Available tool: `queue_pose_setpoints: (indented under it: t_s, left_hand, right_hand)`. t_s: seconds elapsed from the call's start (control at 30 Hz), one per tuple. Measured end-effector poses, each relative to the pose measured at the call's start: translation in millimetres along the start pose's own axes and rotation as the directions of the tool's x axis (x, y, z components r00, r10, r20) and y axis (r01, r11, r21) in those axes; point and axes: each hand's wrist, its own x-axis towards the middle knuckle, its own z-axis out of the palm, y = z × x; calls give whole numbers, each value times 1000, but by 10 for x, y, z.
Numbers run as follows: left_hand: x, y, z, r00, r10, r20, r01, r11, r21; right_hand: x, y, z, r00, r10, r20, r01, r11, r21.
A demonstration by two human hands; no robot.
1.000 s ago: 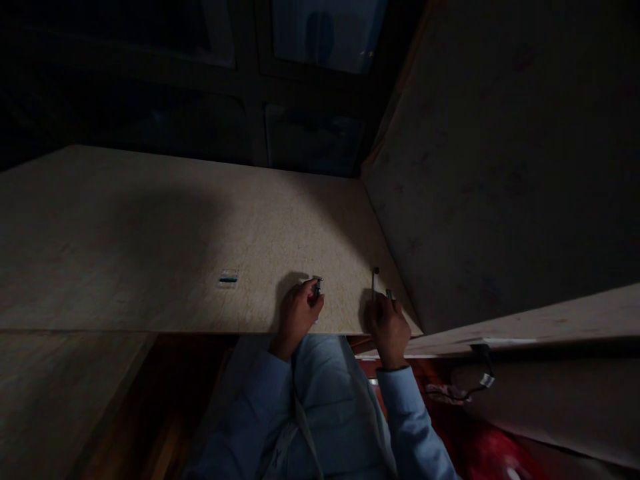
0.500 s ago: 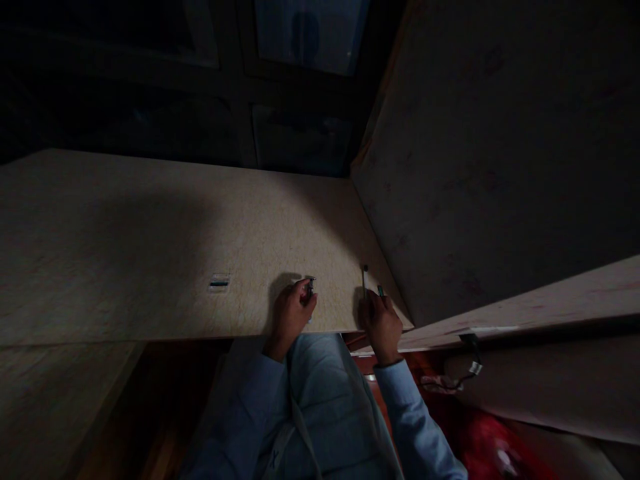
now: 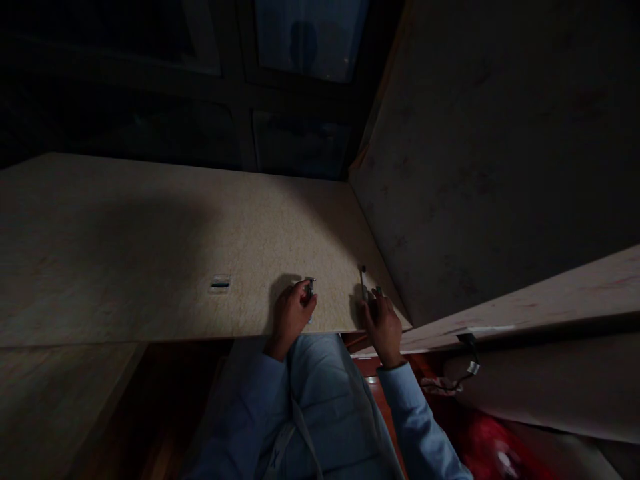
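Note:
My left hand (image 3: pixel 291 315) rests at the counter's front edge, thumb and fingers closed on a small metal piece with a crossbar (image 3: pixel 311 288). Its exact kind is too dark and small to tell. To the right, my right hand (image 3: pixel 385 327) is beside a thin rod with a dark tip (image 3: pixel 363 279), which lies on the counter pointing away from me. The thumb is close to the rod's near end, and the fingers are apart from it. Just beyond those fingers a small dark-green item (image 3: pixel 379 291) shows, partly hidden.
A small clear case with a dark strip (image 3: pixel 220 285) lies on the stone-patterned counter (image 3: pixel 250 227), left of my hands. A panel (image 3: pixel 475 167) rises along the right side. Dark window panes (image 3: pixel 305 133) stand behind. Below right are a cable (image 3: pixel 470 357) and something red (image 3: pixel 480 440).
My right hand has loosened, its fingers spreading away from the rod, and more of the rod's near end shows. The left hand keeps its hold on the metal piece.

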Motion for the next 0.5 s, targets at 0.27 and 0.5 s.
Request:
queue_pose_setpoints:
  t_s: [0.27, 0.5]
  left_hand:
    - [-4, 3, 12, 1000, -2, 1, 2, 1000, 3]
    - [-1, 15, -5, 1000, -6, 7, 6, 1000, -13]
  right_hand:
    - [-80, 136, -123, 999, -43, 15, 36, 946, 323]
    - [-310, 88, -351, 982, 149, -116, -81, 887, 455]
